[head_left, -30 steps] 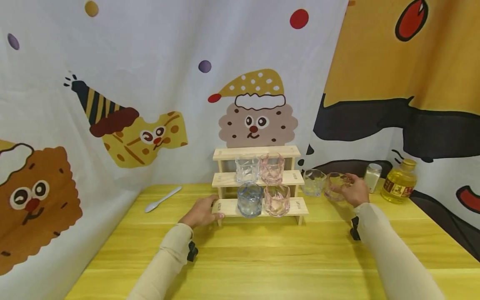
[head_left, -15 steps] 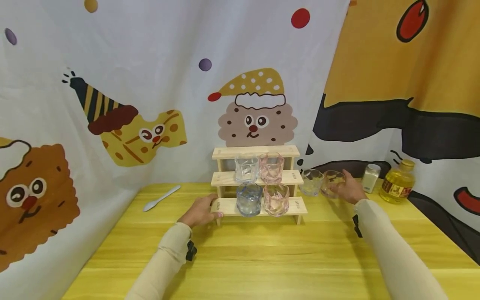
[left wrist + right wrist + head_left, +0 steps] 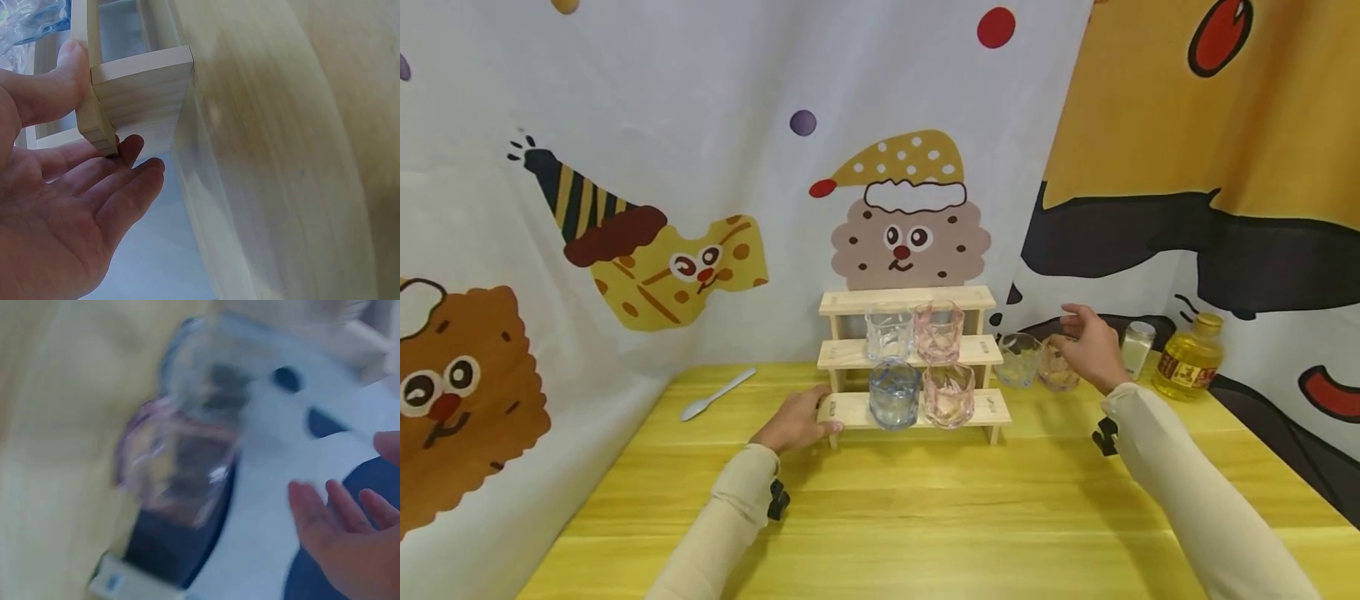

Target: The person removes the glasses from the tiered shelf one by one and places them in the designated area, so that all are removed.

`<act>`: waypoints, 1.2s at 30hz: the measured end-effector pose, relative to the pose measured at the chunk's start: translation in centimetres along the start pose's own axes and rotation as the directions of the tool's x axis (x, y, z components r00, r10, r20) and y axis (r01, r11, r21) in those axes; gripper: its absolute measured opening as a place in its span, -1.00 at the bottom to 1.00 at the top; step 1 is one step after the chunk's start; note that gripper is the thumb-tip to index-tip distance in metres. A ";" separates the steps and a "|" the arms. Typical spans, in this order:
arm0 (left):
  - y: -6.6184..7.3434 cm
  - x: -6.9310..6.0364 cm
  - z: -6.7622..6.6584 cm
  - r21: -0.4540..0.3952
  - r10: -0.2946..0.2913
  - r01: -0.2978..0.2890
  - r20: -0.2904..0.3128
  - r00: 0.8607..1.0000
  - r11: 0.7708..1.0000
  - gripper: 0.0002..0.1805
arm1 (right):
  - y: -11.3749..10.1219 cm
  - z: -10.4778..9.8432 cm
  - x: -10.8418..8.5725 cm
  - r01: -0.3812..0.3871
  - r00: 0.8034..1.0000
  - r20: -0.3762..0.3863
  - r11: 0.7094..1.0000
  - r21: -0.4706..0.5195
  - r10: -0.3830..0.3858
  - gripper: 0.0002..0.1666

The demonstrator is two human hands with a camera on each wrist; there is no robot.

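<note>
The left hand (image 3: 793,421) grips the left end of the lowest step of a three-step wooden rack (image 3: 850,410); in the left wrist view its thumb and fingers (image 3: 128,187) lie on either side of the board. A blue glass (image 3: 895,396) and a pink glass (image 3: 949,397) stand on that step, a clear glass (image 3: 889,333) and another pink one (image 3: 938,333) on the middle step. Right of the rack, a clear glass (image 3: 1018,362) and a pink glass (image 3: 178,465) stand side by side on the table. Holding nothing, the right hand (image 3: 1092,350) is raised beside them, fingers parted.
A white-lidded shaker (image 3: 1137,348) and a yellow oil bottle (image 3: 1189,358) stand at the back right of the wooden table (image 3: 880,517). A white spoon (image 3: 718,395) lies left of the rack. Behind everything hangs a printed cloth (image 3: 737,100).
The right hand has let go of the pink glass and lifted above it. That glass has shifted left, close to the clear one. The left hand still holds the rack.
</note>
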State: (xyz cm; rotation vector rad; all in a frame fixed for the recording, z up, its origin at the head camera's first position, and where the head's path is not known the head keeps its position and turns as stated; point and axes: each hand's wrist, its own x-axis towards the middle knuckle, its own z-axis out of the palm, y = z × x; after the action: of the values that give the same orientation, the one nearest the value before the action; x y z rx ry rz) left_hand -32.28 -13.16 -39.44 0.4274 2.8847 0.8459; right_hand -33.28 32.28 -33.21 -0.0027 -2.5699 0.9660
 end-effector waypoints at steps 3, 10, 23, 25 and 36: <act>-0.1 0.0 0.0 0.009 0.002 -0.002 -0.008 1.000 1.000 -0.25 | -2.2 0.0 -0.2 0.035 0.999 -0.015 0.995 0.094 -0.034 -0.28; 0.3 0.1 -0.1 0.013 0.014 -0.015 0.016 1.000 1.000 -0.24 | -5.7 0.5 -0.8 0.117 0.990 0.049 0.970 0.213 -0.130 -0.20; 0.2 -0.1 -0.1 0.019 0.013 -0.013 0.006 1.000 1.000 -0.24 | -9.4 4.2 -0.8 0.087 0.938 0.302 0.960 0.267 -0.169 -0.12; 0.2 -0.2 -0.1 0.018 0.009 -0.010 0.004 1.000 1.000 -0.24 | -9.8 4.7 -0.6 0.080 0.935 0.315 0.960 0.268 -0.165 -0.09; 0.2 0.0 0.0 0.026 0.000 0.000 0.001 1.000 1.000 -0.24 | -11.0 6.4 0.3 0.034 0.930 0.344 0.960 0.277 -0.132 0.00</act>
State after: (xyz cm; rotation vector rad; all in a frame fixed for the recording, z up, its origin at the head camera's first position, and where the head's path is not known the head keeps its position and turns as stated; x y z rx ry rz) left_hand -32.20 -13.02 -39.36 0.4306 2.8977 0.8085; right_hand -34.36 19.86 -30.49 0.3911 -2.7063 1.3819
